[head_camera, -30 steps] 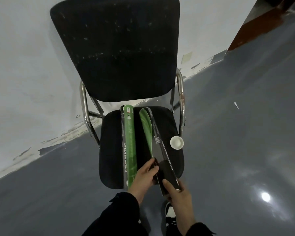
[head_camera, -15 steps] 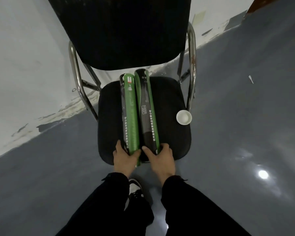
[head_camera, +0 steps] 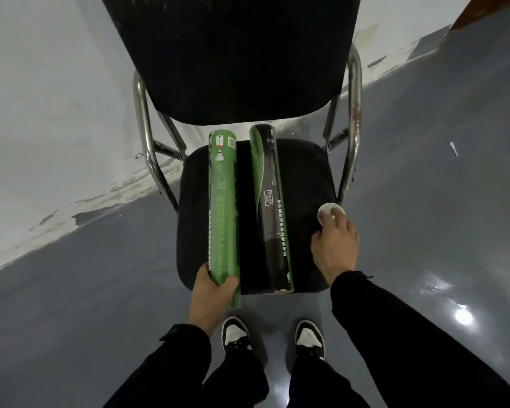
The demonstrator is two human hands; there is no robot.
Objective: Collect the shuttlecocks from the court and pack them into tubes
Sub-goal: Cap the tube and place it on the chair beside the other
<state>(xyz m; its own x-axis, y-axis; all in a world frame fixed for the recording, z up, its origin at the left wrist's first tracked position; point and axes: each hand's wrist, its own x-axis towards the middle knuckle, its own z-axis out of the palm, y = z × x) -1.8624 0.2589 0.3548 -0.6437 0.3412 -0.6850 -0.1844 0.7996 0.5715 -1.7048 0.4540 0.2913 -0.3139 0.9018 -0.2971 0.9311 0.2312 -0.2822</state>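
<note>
An indoor sports hall is suggested: a glossy grey coated floor (head_camera: 424,231) reflecting ceiling lights is seen, bordered by a scuffed white wall (head_camera: 56,98), with green and black shuttlecock tubes (head_camera: 223,207) laid on a black padded metal-framed chair (head_camera: 306,172).
</note>
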